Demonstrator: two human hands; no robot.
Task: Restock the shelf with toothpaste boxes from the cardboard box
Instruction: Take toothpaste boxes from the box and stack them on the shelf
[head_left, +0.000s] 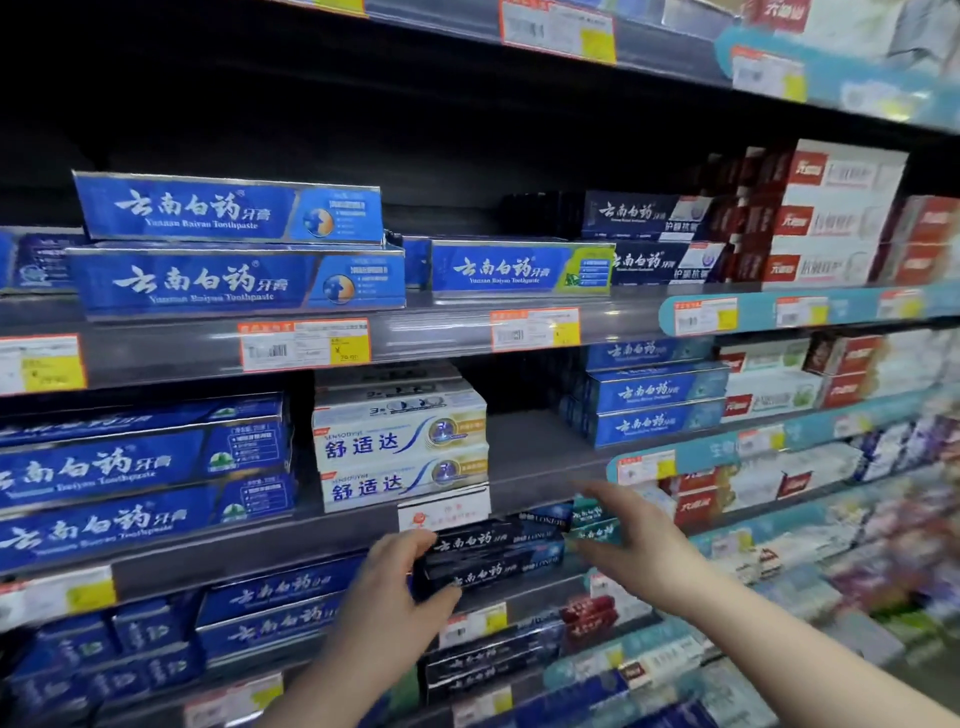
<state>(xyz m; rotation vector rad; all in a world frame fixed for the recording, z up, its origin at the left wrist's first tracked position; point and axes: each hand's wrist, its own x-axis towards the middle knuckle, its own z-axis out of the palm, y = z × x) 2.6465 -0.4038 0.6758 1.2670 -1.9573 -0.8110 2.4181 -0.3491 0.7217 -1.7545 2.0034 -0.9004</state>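
Observation:
Two dark navy toothpaste boxes (493, 558), stacked one on the other, are held level in front of the lower shelf edge. My left hand (395, 577) grips their left end, thumb on top. My right hand (631, 530) is at their right end with fingers stretched out, touching the teal end of the boxes. Behind them the shelf board (535, 452) has a bare gap between the white Sensodyne boxes (402, 447) and a stack of blue boxes (654, 405). The cardboard box is not in view.
Several shelves of toothpaste fill the view. Big blue boxes (234, 244) sit on the upper shelf, more blue boxes (140, 478) at left, red and white boxes (826, 218) at right. Price tags (304, 345) line the shelf edges. A white sign (444, 512) hangs below the Sensodyne stack.

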